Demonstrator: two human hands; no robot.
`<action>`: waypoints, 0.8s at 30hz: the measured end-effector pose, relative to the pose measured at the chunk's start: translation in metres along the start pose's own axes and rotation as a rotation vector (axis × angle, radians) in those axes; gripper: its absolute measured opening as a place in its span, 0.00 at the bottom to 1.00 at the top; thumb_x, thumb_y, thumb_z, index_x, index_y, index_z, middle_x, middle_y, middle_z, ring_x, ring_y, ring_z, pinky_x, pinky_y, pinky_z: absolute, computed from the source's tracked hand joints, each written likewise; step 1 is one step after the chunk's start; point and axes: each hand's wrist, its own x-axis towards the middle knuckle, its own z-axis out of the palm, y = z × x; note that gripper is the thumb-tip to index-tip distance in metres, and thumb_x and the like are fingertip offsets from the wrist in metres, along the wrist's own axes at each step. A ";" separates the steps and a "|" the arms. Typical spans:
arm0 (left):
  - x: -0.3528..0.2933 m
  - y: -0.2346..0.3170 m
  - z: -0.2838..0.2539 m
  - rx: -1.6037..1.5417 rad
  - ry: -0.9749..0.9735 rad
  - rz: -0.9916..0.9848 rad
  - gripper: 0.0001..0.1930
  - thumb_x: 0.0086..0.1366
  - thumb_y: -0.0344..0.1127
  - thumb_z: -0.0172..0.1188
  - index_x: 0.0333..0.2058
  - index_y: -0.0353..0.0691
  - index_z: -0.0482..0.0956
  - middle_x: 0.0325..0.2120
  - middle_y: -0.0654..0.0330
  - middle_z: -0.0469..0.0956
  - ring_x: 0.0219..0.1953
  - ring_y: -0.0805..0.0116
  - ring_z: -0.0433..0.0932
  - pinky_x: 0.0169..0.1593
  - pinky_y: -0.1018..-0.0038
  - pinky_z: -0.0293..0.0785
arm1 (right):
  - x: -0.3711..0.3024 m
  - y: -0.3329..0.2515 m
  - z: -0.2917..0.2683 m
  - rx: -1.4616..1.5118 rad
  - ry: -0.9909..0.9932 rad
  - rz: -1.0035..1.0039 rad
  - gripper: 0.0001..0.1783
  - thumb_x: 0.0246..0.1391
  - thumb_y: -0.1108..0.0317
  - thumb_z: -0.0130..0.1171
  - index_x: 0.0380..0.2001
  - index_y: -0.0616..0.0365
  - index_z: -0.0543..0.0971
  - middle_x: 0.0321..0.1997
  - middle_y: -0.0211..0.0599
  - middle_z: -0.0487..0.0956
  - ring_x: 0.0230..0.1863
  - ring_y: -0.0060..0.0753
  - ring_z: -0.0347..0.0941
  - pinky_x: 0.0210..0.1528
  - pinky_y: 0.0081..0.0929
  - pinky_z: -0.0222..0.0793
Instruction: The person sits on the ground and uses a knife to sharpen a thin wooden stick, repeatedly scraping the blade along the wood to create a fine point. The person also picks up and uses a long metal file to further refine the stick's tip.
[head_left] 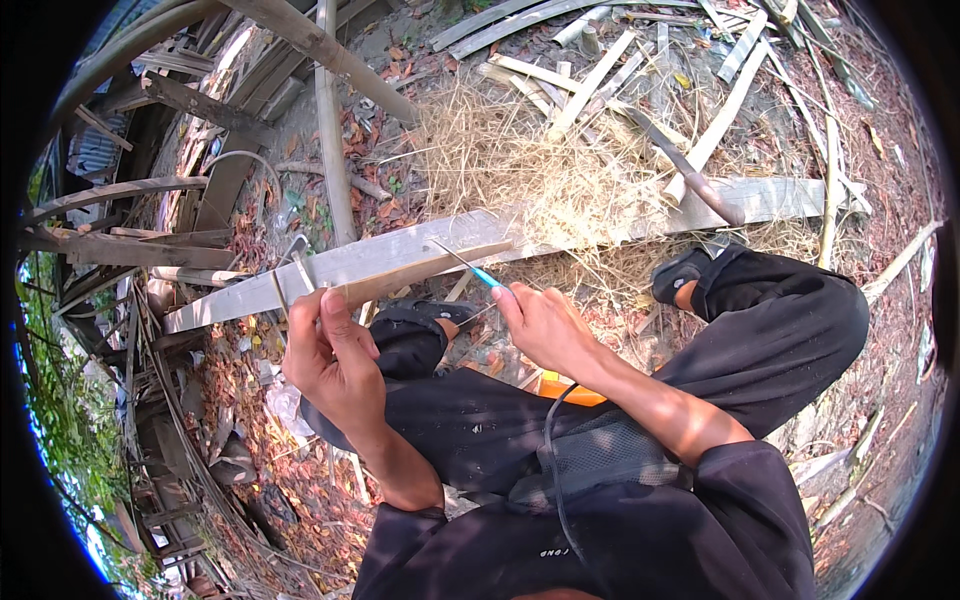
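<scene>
My right hand [548,325] is closed around a thin blue-handled tool [486,277]. Its slim metal shaft points up and left over a long grey plank [375,256]. Left of it, my left hand [338,360] is raised with thumb and fingers pinched together; what they hold, if anything, is too small to make out. A narrow brown wood strip [425,268] lies along the near side of the plank, beyond my hands. Close to my left fingertips, a bent metal piece [301,262] rests at the plank's left part.
Dry straw-like shavings [500,140] are heaped behind the plank and over part of it. A large knife [712,195] with a wooden handle lies across its right part. Split bamboo pieces [595,85] are scattered behind. Poles and stacked wood [215,120] crowd the left. An orange object [575,390] sits between my legs.
</scene>
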 end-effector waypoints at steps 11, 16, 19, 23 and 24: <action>0.002 -0.003 0.002 -0.032 -0.048 0.041 0.10 0.70 0.33 0.53 0.31 0.32 0.73 0.18 0.65 0.70 0.12 0.84 0.62 0.16 0.84 0.53 | -0.005 -0.014 -0.007 -0.067 0.067 -0.110 0.22 0.67 0.56 0.43 0.30 0.67 0.72 0.13 0.57 0.71 0.19 0.62 0.72 0.21 0.48 0.67; 0.000 -0.003 0.003 -0.028 -0.062 0.061 0.10 0.71 0.34 0.51 0.34 0.33 0.73 0.15 0.66 0.67 0.12 0.83 0.62 0.16 0.84 0.52 | -0.013 -0.021 0.000 0.021 0.033 -0.081 0.23 0.67 0.56 0.40 0.30 0.67 0.72 0.13 0.58 0.72 0.19 0.61 0.73 0.24 0.48 0.69; 0.000 0.001 0.000 -0.002 -0.042 0.022 0.09 0.69 0.31 0.54 0.31 0.31 0.74 0.19 0.64 0.70 0.13 0.83 0.63 0.16 0.83 0.53 | 0.003 0.025 0.005 -0.104 0.051 -0.038 0.24 0.67 0.55 0.39 0.29 0.66 0.72 0.15 0.58 0.72 0.20 0.61 0.72 0.25 0.48 0.69; -0.004 -0.002 -0.001 -0.003 -0.043 0.024 0.09 0.69 0.31 0.54 0.31 0.30 0.74 0.20 0.63 0.70 0.13 0.83 0.63 0.15 0.82 0.53 | 0.001 -0.007 -0.006 0.020 0.091 -0.117 0.24 0.67 0.55 0.40 0.28 0.66 0.72 0.16 0.57 0.71 0.21 0.62 0.71 0.26 0.50 0.67; -0.002 -0.001 0.001 -0.014 -0.048 0.035 0.09 0.69 0.31 0.54 0.31 0.30 0.74 0.20 0.63 0.70 0.13 0.83 0.63 0.15 0.82 0.53 | -0.004 -0.020 -0.010 0.060 0.109 -0.157 0.24 0.67 0.55 0.41 0.28 0.66 0.72 0.16 0.57 0.71 0.21 0.62 0.71 0.26 0.50 0.67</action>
